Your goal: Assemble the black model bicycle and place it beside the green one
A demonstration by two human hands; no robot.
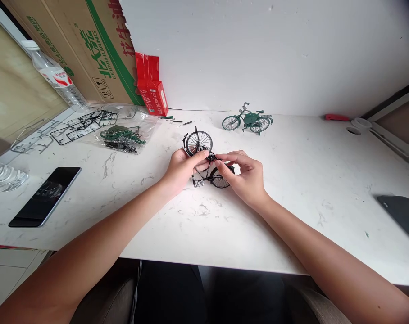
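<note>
A black model bicycle [207,173] lies tilted above the middle of the table, its spoked wheel [199,143] towards the back and the other wheel nearer me. My left hand [180,168] is closed around its frame, the thumb pressed beside the round chainring [211,156]. From the other side my right hand [243,173] reaches in, thumb and forefinger pinched close to the chainring. Whatever small part sits between those fingertips is too small to make out. The right fingers partly cover the nearer wheel.
Behind stands a green model bicycle [250,119]. Small loose parts [177,121], a bag of green and black pieces [121,137] and sprue frames [79,126] lie back left. A phone [45,196], bottle [56,74], red packet [152,87] and dark flat object [402,216] surround the work.
</note>
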